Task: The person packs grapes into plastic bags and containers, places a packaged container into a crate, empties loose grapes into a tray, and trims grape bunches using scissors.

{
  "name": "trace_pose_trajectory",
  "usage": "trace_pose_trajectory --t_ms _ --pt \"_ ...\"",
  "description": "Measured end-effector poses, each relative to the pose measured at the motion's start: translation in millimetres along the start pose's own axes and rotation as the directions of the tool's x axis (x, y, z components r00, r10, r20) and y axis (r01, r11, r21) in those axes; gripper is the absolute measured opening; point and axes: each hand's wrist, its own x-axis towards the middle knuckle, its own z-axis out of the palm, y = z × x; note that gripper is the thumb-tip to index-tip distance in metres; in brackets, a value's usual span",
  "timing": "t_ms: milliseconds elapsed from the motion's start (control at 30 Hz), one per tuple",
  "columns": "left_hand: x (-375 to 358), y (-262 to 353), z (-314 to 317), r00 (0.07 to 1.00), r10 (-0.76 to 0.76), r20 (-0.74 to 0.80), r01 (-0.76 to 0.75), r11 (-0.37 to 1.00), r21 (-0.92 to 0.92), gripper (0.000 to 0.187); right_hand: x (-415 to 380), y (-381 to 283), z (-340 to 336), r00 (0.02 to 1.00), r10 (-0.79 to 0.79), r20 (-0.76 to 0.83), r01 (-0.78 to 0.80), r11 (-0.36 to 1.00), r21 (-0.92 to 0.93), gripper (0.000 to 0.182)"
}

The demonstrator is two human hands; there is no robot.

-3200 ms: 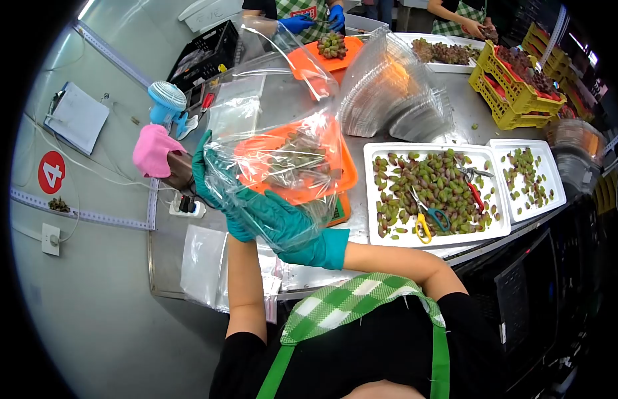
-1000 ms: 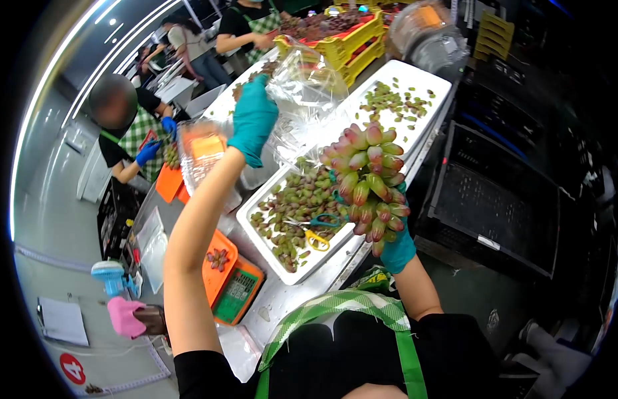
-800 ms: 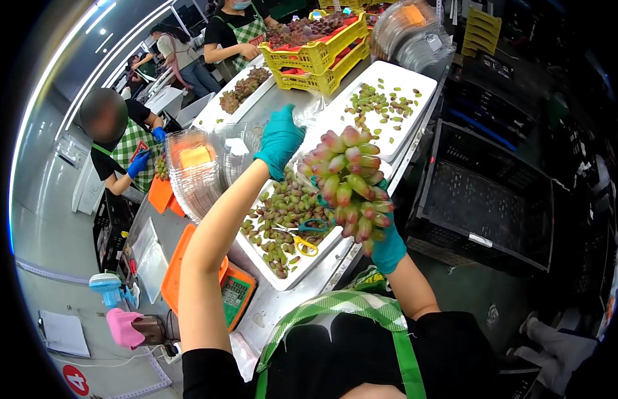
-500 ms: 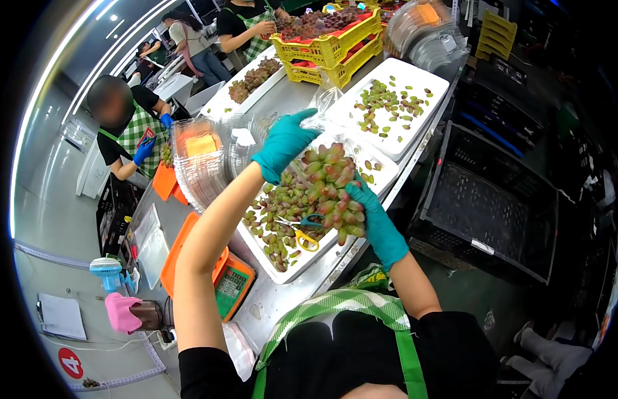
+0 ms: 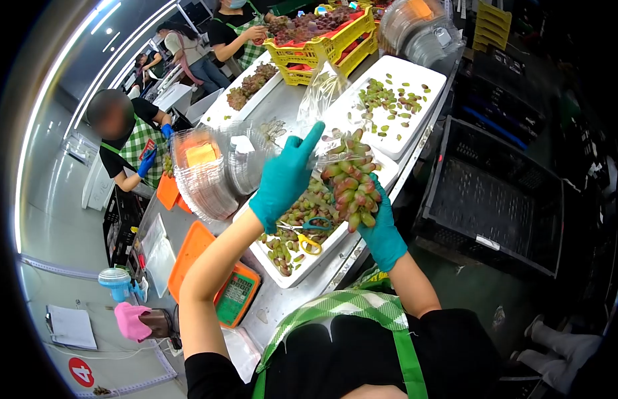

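Observation:
My right hand (image 5: 383, 229) is wrapped round a bunch of green-and-pink elongated grapes (image 5: 353, 183), supporting it from the right side above a white tray (image 5: 292, 276). To the left of the bunch is my left hand (image 5: 289, 176), its index finger stretched upward and its other fingers curled. Clear plastic, apparently a bag (image 5: 332, 155), runs from these curled fingers to the top of the bunch; the exact grip is hidden. Loose grapes (image 5: 282, 253) fill the tray below, and scissors (image 5: 310, 245) with yellow and blue handles lie on them.
Another white tray (image 5: 436, 70) with loose grapes stands beyond. Clear plastic bags (image 5: 322, 93) lie near yellow crates (image 5: 352, 40) of grapes. Stacked clear containers (image 5: 206, 176), an orange scale (image 5: 237, 296) and a co-worker (image 5: 132, 136) are leftward. A black crate (image 5: 495, 199) stands right.
My left hand has moved down and nearer to me, away from the clear bags, with plastic trailing toward the bunch. My right hand has brought the grapes slightly right and lower.

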Motion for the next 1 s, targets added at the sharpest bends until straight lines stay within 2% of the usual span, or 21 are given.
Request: trace_pose_trajectory --t_ms 33,67,100,133,200,233,267,333,367,467,500,600,633,733,767,833,933,1000 --pt "-4.9 1.8 3.8 0.999 0.016 -0.049 -0.018 0.999 -0.04 0.069 2.1 -0.1 -7.5 0.996 -0.028 0.089 0.026 0.999 0.024 0.038" --pt "-9.8 2.3 6.5 0.997 0.045 -0.063 -0.047 0.998 -0.04 0.068 4.2 0.2 -14.1 0.983 -0.057 0.175 0.05 0.998 0.048 0.039" --pt "-13.9 2.4 9.0 0.994 0.074 -0.078 -0.077 0.996 -0.038 0.066 5.0 0.8 -9.2 0.951 -0.008 0.31 -0.034 0.991 0.13 0.04" --pt "-17.1 2.9 10.4 0.991 0.102 -0.092 -0.105 0.994 -0.036 0.065 3.5 2.2 -3.8 0.979 -0.015 0.203 0.002 0.998 0.065 0.04" --pt "-17.7 8.7 7.8 0.993 0.064 -0.101 -0.072 0.994 -0.083 0.062 -0.6 6.7 10.8 0.999 -0.045 -0.022 0.044 0.997 -0.071 0.042" --pt "-17.4 9.9 6.3 0.991 0.061 -0.122 -0.075 0.991 -0.115 0.062 5.9 3.6 -7.4 0.998 0.043 0.041 -0.042 0.998 -0.041 0.046" --pt "-16.8 11.3 3.8 0.988 0.055 -0.144 -0.077 0.986 -0.145 0.062 12.3 6.2 -15.2 0.998 -0.047 0.031 0.052 0.98 -0.191 0.046" --pt "-14.0 14.7 1.0 0.991 0.064 -0.12 -0.082 0.986 -0.145 0.061 20.7 14.5 -10.1 0.975 -0.215 0.059 0.217 0.852 -0.476 0.048" --pt "-12.7 16.4 2.9 0.989 0.098 -0.112 -0.112 0.985 -0.13 0.061 19.2 16.8 -6.0 0.968 -0.25 0.015 0.216 0.805 -0.553 0.048" --pt "-19.2 27.5 2.2 0.985 0.175 -0.001 -0.175 0.984 -0.041 0.062 22.2 23.9 -0.6 0.962 -0.259 -0.081 0.194 0.865 -0.463 0.037" --pt "-24.4 30.4 0.8 0.982 0.186 0.036 -0.185 0.983 -0.021 0.063 29.8 17.7 -32.8 0.989 -0.123 -0.08 0.081 0.91 -0.406 0.04" --pt "-41.7 38.1 -2.9 0.979 0.192 0.071 -0.194 0.981 0.021 0.065 39.7 11.4 -15.0 0.957 -0.254 -0.139 0.173 0.887 -0.427 0.055" --pt "-47.5 39.4 -2.0 0.981 0.188 0.052 -0.189 0.982 0.015 0.067 43.8 10.9 -9.0 0.943 -0.314 -0.113 0.218 0.836 -0.504 0.061" --pt "-56.2 39.7 4.9 0.987 0.149 0.061 -0.149 0.989 -0.01 0.074 71.4 15.5 -4.6 0.897 -0.388 0.211 0.44 0.748 -0.497 0.066" --pt "-55.5 41.9 5.9 0.991 0.128 0.05 -0.127 0.992 -0.024 0.075 67.9 17.7 -1.0 0.872 -0.418 0.256 0.489 0.708 -0.51 0.068" --pt "-48.9 46.1 5.1 0.996 0.092 0.004 -0.092 0.995 -0.047 0.074 71.0 22.8 10.1 0.85 -0.445 0.28 0.52 0.626 -0.581 0.067" --pt "-39.3 47.9 7.5 0.989 0.13 -0.064 -0.132 0.991 -0.016 0.07 82.0 30.7 13.4 0.822 -0.496 0.279 0.538 0.514 -0.669 0.066" --pt "-42.4 53.9 9.4 0.993 0.119 -0.024 -0.12 0.993 -0.015 0.063 88.4 35.4 14.8 0.804 -0.53 0.269 0.538 0.458 -0.708 0.065"
